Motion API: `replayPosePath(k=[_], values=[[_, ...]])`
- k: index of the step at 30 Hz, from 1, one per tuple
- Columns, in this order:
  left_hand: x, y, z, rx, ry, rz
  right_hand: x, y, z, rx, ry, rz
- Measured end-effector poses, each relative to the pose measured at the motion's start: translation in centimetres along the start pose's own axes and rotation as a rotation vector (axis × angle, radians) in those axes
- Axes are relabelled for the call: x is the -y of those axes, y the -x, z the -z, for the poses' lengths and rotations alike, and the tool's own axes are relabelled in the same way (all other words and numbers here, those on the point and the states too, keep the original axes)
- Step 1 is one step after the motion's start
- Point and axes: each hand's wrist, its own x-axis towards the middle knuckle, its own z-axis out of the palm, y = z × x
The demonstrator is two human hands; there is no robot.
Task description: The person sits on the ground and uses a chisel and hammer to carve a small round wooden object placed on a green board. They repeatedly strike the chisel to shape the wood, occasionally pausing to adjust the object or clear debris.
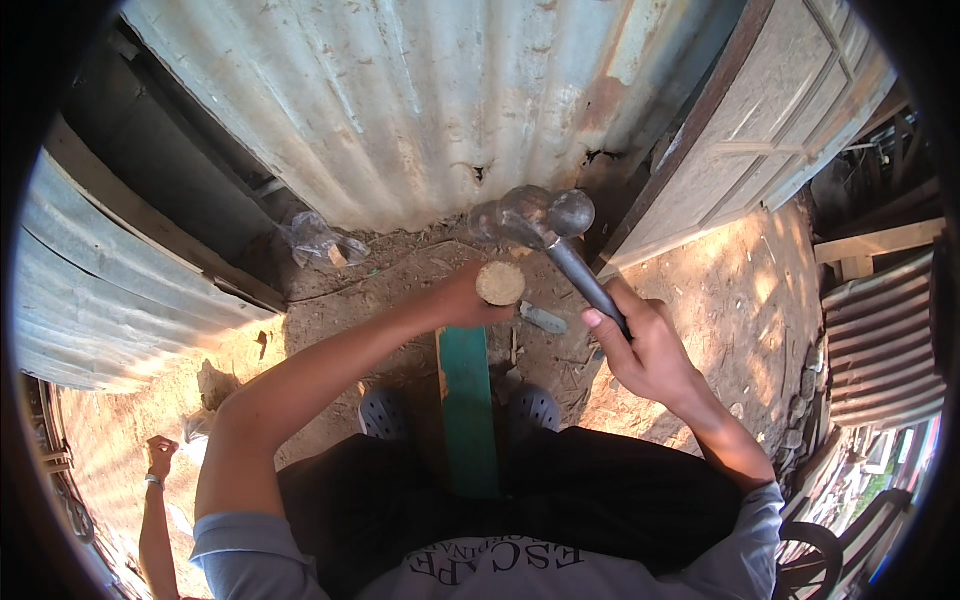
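Observation:
My left hand (462, 298) is wrapped round an upright wooden piece, and its pale round end (500, 284) faces up. What lies below the fist is hidden. My right hand (645, 345) grips a ball-peen hammer (590, 275) by its dark handle. The hammer's metal head (535, 215) hangs above and beyond the wooden end, apart from it. Under my left hand a green board (468, 410) runs back between my legs. A flat grey piece (543, 317) shows just right of the fist; whether it joins the wood I cannot tell.
Corrugated metal sheet (420, 110) stands ahead, with a wooden panelled door (740, 150) at the right. Crumpled clear plastic (320, 240) lies on the dirt ground (700, 300) at the left. Another person's hand (160, 455) shows at the far left. My clogs (535, 407) flank the board.

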Motion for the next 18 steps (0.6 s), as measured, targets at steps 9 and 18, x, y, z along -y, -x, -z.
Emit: replayPosePath(k=[9, 18], values=[[1.9, -0.1, -0.7, -0.043, -0.016, -0.007, 0.1, 0.2, 0.5, -0.055, -0.027, -0.006], [0.0, -0.1, 0.3, 0.072, -0.068, 0.012, -0.7, 0.6, -0.3, -0.096, 0.002, 0.004]])
